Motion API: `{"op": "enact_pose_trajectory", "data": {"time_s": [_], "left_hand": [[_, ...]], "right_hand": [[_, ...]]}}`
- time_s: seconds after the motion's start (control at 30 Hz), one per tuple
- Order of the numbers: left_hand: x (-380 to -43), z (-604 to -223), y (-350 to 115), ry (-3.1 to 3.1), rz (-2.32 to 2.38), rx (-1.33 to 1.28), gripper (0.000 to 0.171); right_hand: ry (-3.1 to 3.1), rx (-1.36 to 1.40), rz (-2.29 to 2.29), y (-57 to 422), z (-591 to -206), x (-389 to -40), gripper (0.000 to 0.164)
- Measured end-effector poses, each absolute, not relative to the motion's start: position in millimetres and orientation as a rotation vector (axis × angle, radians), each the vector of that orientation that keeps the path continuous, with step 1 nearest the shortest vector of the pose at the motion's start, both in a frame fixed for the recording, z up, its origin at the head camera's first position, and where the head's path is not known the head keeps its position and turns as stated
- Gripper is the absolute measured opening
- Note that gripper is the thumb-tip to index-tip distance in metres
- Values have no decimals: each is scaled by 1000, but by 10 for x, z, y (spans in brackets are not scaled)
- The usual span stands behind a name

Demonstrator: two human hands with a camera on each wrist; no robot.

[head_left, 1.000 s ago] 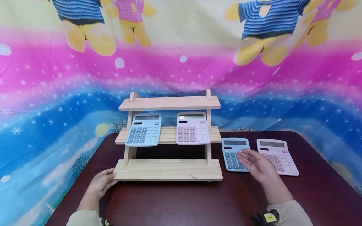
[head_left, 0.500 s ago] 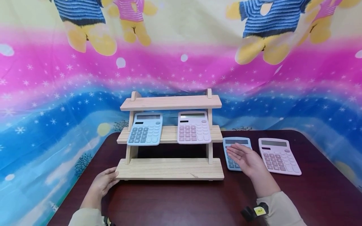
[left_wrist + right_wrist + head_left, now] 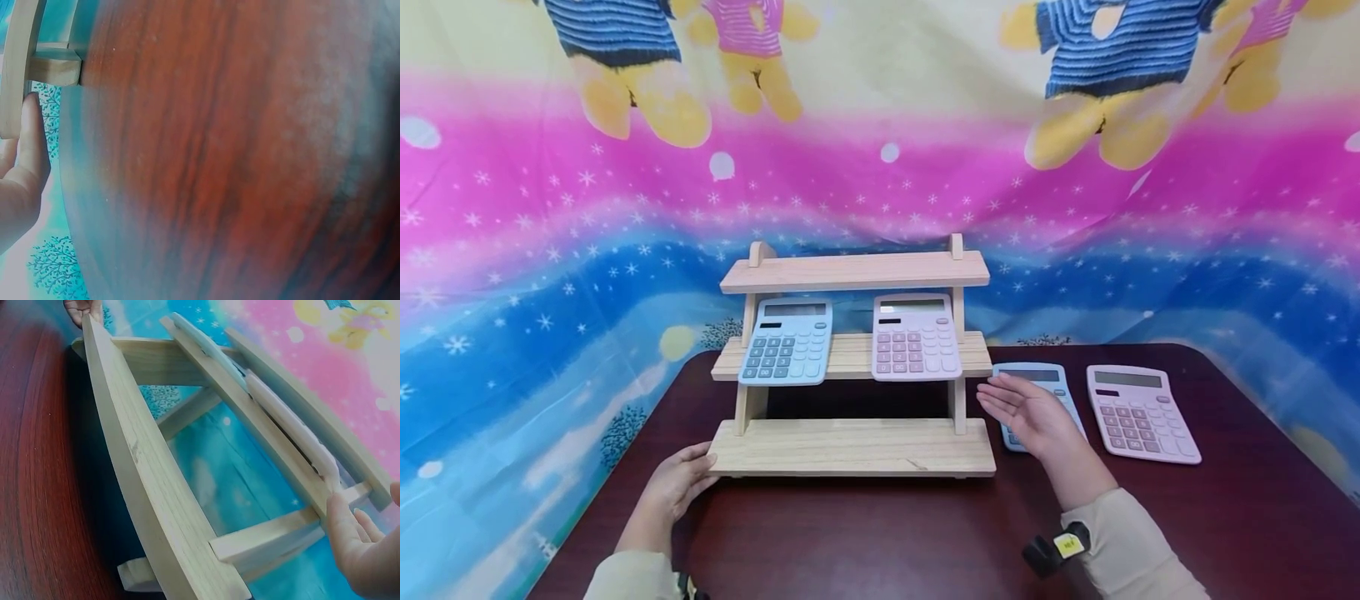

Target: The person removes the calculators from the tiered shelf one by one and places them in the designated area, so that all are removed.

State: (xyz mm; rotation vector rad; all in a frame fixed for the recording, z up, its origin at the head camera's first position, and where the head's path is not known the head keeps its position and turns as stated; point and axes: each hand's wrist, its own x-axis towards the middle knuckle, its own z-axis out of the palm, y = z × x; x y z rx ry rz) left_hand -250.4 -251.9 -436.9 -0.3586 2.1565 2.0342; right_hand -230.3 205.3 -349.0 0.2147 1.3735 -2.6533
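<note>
A three-tier wooden display rack [image 3: 850, 450] stands on the table. On its middle tier lean a blue calculator [image 3: 786, 342] and a pink calculator [image 3: 916, 337]. My left hand [image 3: 673, 487] holds the left end of the bottom board, its thumb [image 3: 34, 137] against one face in the left wrist view. My right hand [image 3: 1037, 421] has its fingers extended, close to the right end of the middle tier. It partly hides a second blue calculator [image 3: 1033, 375] lying on the table. The right wrist view cannot settle whether the right fingertips [image 3: 337, 503] touch the rack.
A second pink calculator [image 3: 1144, 412] lies on the dark red table [image 3: 865, 542], right of the blue one. A printed cloth [image 3: 880, 192] hangs behind and beside the table. A black wrist strap [image 3: 1056, 550] sits on the right sleeve.
My right hand has moved left, from over the table calculators toward the rack's right side, uncovering the pink one. The left hand stays at the rack's left end.
</note>
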Motion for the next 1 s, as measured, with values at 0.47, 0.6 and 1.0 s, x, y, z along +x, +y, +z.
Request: {"op": "enact_pose_trajectory", "data": {"time_s": [0.47,0.6,1.0], "left_hand": [[-2495,-4368,-2526,2148,2051,-359,57],[-2489,-4369,-2528,2158,2046,-358,56],[-2496,-4371,-2523,2140,2048,-380,58]], "right_hand": [[1481,291,-2659,1783,-3499,-2426,19],[1496,342,-2705,1710,-3507,-2461,28],[1433,463,-2775,1560,-3495,-2544,20]]}}
